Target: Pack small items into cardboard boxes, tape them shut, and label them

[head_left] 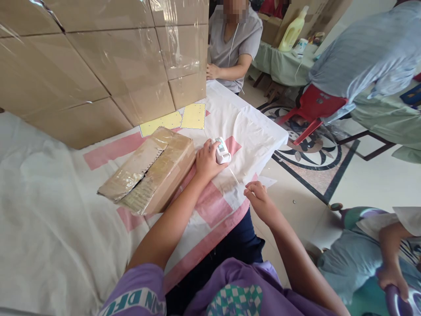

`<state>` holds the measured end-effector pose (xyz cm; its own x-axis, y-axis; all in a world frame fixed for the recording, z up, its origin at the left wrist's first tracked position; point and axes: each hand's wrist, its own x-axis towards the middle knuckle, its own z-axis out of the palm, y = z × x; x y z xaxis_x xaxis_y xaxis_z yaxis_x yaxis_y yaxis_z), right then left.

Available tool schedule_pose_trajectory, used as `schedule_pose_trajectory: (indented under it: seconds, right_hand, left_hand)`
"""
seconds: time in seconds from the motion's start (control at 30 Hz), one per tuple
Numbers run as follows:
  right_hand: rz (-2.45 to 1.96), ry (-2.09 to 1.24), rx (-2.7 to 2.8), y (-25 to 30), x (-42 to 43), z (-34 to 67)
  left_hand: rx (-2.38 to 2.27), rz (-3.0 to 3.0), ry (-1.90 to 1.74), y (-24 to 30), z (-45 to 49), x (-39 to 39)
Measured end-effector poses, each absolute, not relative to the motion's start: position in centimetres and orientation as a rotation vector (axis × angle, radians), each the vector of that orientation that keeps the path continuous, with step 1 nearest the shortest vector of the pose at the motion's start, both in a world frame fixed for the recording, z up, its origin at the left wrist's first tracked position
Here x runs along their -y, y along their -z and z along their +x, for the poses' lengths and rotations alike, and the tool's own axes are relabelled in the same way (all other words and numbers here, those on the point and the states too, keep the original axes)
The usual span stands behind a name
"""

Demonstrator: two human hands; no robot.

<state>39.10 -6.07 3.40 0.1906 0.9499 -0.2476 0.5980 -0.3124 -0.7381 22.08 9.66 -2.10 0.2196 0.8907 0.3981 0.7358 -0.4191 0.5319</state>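
My left hand (206, 160) is wrapped round a small white device (222, 150) with a little screen, resting on the white and pink cloth (226, 123) of the table. Just left of that hand lies a brown taped cardboard parcel (154, 169). My right hand (259, 199) hovers at the table's near edge with its fingers curled together; whether it holds anything is too small to see. A thin white strand runs across the cloth between the two hands.
A wall of large taped cardboard boxes (108, 61) stands at the back left. Two yellow sheets (180, 118) lie before it. A person in grey (233, 44) sits at the far end. A red plastic chair (312, 107), a bent-over person and a child are on the right.
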Motion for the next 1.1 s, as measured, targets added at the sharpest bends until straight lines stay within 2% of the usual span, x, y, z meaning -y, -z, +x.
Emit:
schedule_pose_trajectory:
  seconds: [0.6,0.77,0.97,1.1]
  right_hand:
    - [-1.915,-0.953,1.476,-1.5,7.7,40.9]
    - [-1.940,-0.971,1.460,-1.3,7.4,41.0]
    - [-1.961,-0.983,1.418,-1.1,7.2,40.6]
    - [-2.070,-0.813,1.468,-1.4,7.5,40.2]
  left_hand:
    - [-1.557,2.361,-0.890,1.9,22.0,-9.5]
    - [-1.328,2.659,-1.003,1.6,21.7,-9.6]
    - [-1.096,2.750,-1.089,1.5,21.1,-9.6]
    - [-0.987,2.755,-1.178,1.7,21.0,-9.7]
